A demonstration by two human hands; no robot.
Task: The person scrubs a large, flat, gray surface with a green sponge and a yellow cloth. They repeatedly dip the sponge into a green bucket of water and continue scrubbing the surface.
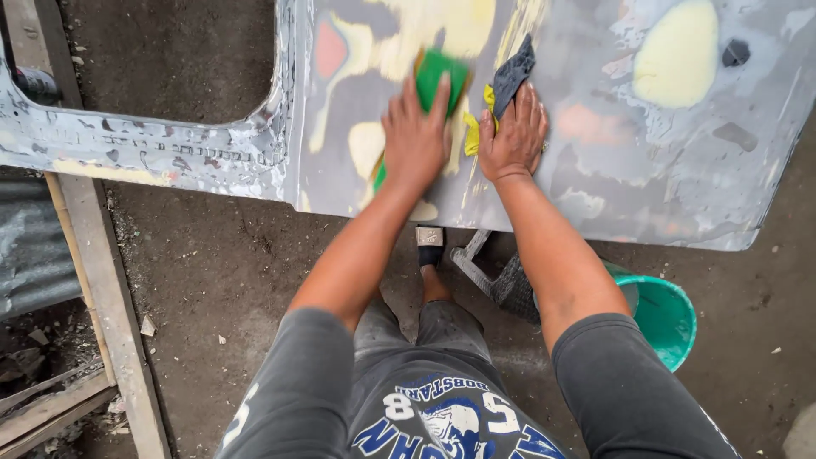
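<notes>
A grey car body panel [646, 161] with pale yellow filler patches lies flat in front of me, with a window opening at its left. My left hand [415, 136] presses a green sanding block [442, 75] flat onto the panel. Beside it my right hand [513, 136] rests palm down on the panel, over a dark grey cloth [512, 75] and a bit of yellow cloth [473, 136]. Both arms reach forward, side by side.
A teal bucket [667, 319] stands on the dirt ground under the panel's near edge, next to a metal stand [484, 272]. Wooden planks [106, 297] and corrugated sheet [30, 246] lie at the left. My sandalled foot [430, 246] shows below.
</notes>
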